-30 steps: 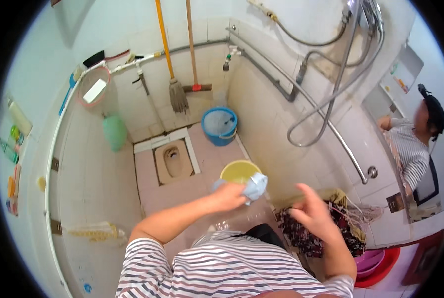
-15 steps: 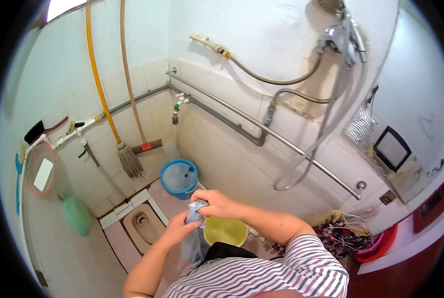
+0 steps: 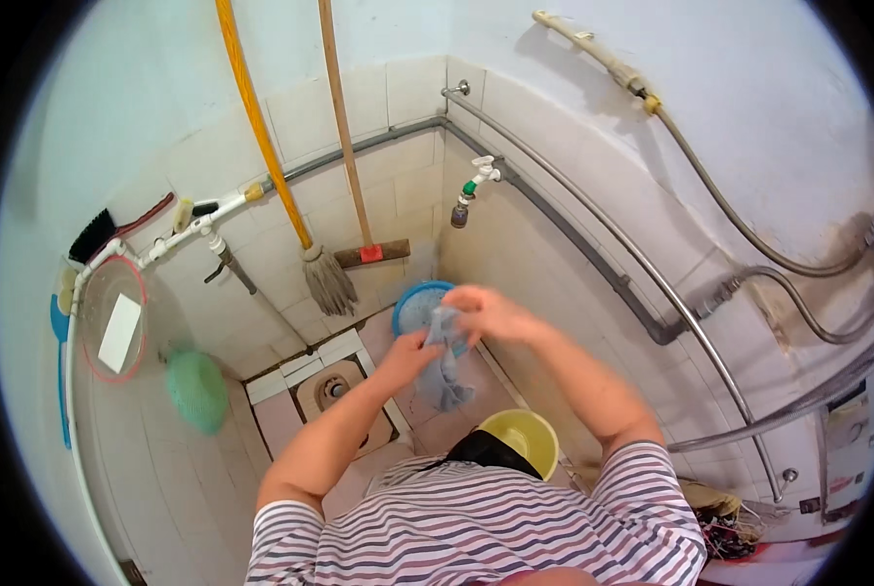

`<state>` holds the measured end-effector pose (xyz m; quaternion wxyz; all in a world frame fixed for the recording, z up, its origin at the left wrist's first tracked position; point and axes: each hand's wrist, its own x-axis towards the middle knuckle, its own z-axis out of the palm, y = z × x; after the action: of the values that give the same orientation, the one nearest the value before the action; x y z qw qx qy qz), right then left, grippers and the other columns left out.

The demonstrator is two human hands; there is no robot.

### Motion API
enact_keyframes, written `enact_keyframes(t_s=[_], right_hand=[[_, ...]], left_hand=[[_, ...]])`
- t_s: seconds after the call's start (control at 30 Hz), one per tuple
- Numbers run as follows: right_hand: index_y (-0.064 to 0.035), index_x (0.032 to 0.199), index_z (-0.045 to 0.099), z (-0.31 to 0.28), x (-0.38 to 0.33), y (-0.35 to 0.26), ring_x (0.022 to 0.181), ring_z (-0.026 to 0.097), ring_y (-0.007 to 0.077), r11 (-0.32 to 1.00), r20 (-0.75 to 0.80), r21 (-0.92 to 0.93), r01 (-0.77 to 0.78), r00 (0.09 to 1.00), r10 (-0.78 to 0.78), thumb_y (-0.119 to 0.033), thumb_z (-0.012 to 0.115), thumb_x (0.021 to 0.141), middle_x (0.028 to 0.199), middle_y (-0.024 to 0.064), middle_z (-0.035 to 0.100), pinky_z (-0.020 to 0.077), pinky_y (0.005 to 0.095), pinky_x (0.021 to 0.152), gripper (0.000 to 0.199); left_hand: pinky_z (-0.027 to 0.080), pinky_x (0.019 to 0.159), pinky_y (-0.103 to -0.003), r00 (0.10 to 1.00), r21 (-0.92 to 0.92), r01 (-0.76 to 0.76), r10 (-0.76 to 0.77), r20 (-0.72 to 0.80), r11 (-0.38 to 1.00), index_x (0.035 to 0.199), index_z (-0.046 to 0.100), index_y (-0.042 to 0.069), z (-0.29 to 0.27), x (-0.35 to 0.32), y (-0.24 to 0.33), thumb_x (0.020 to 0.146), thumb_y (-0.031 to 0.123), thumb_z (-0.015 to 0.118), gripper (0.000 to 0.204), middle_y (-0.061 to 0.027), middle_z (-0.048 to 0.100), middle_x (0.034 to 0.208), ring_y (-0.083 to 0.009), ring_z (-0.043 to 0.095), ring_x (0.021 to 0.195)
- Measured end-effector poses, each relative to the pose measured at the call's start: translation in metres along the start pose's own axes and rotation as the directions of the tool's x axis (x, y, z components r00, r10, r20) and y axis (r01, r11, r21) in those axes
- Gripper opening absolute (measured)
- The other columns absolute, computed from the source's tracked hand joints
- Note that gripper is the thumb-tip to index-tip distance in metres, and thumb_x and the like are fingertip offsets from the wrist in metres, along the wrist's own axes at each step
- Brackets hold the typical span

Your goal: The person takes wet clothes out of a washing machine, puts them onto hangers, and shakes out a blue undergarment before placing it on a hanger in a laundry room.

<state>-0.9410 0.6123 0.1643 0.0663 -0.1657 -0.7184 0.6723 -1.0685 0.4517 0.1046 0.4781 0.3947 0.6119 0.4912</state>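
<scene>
A wet-looking light grey-blue cloth (image 3: 447, 379) hangs bunched between my hands. My left hand (image 3: 412, 355) is closed on it from the left, thumb on top. My right hand (image 3: 490, 316), slightly blurred, has its fingers curled at the cloth's upper end. Behind them, partly covered by the cloth and right hand, stands a blue bucket (image 3: 410, 311) with foamy water. Close to my body is a yellow basin (image 3: 542, 438), partly hidden by a black piece of fabric at my front.
A squat toilet (image 3: 321, 383) is set in the floor at left. A mop (image 3: 329, 278) and a wooden-handled floor scraper (image 3: 373, 254) lean on the wall. A tap (image 3: 471, 190) juts out above the bucket, and a metal rail (image 3: 603, 234) runs along the right wall.
Both hands have moved forward with the cloth, away from the yellow basin and over the near side of the blue bucket. The view has turned left.
</scene>
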Motion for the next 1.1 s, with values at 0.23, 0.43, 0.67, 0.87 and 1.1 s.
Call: enact_keyframes(t_s=[0.23, 0.43, 0.67, 0.87, 1.1], right_hand=[[0.0017, 0.119, 0.041, -0.127, 0.150, -0.037, 0.053, 0.057, 0.0161, 0.929, -0.707, -0.293, -0.228, 0.706, -0.050, -0.037, 0.056, 0.081, 0.072, 0.0113, 0.059, 0.0465, 0.0291, 0.042, 0.056], [0.0023, 0.099, 0.050, -0.150, 0.225, -0.031, 0.090, 0.060, 0.0362, 0.622, -0.813, -0.510, -0.594, 0.569, -0.124, -0.046, 0.056, 0.078, 0.093, 0.0225, 0.062, 0.0443, 0.0443, 0.083, 0.053], [0.0017, 0.093, 0.046, -0.149, 0.244, -0.034, 0.082, 0.061, 0.0380, 0.426, -0.748, -0.642, -0.638, 0.644, -0.162, -0.026, 0.049, 0.081, 0.086, 0.0250, 0.061, 0.0480, 0.0457, 0.071, 0.030], [0.0023, 0.113, 0.044, -0.177, 0.234, 0.009, 0.074, 0.062, 0.0325, 0.498, -0.612, -0.778, -0.383, 0.640, -0.464, -0.023, 0.049, 0.083, 0.086, 0.0192, 0.061, 0.0494, 0.0402, 0.064, 0.040], [-0.0023, 0.120, 0.043, -0.169, 0.188, 0.145, 0.070, 0.059, 0.0157, 0.851, -0.631, 0.162, -0.500, 0.610, 0.479, -0.027, 0.060, 0.080, 0.092, 0.0073, 0.058, 0.0470, 0.0269, 0.050, 0.050]], left_hand=[[0.046, 0.068, -0.030, 0.968, -0.435, 0.172, -0.233, -0.091, 0.884, 0.100, 0.057, 0.003, -0.074, 0.153, -0.046, 0.084, 0.017, 0.056, 0.022, -0.0036, 0.060, 0.087, -0.0151, 0.057, 0.076], [0.046, 0.067, -0.030, 0.932, -0.551, 0.318, -0.362, 0.032, 0.772, 0.096, 0.057, 0.004, -0.073, 0.252, -0.063, 0.085, 0.015, 0.054, 0.016, -0.0032, 0.059, 0.084, -0.0156, 0.057, 0.076], [0.042, 0.062, -0.030, 0.971, -0.569, 0.195, -0.240, -0.004, 0.799, 0.097, 0.060, 0.000, -0.078, 0.364, -0.122, 0.083, 0.021, 0.058, 0.025, -0.0038, 0.058, 0.080, -0.0146, 0.053, 0.072], [0.043, 0.061, -0.030, 0.980, -0.363, 0.172, -0.195, -0.027, 0.916, 0.089, 0.061, -0.002, -0.064, 0.387, -0.122, 0.079, 0.015, 0.061, 0.019, -0.0051, 0.059, 0.078, -0.0138, 0.053, 0.070], [0.043, 0.063, -0.031, 0.993, 0.069, 0.078, -0.072, -0.088, 0.995, 0.083, 0.062, 0.002, -0.053, 0.385, -0.120, 0.069, 0.015, 0.069, 0.021, -0.0059, 0.058, 0.074, -0.0167, 0.053, 0.067]])
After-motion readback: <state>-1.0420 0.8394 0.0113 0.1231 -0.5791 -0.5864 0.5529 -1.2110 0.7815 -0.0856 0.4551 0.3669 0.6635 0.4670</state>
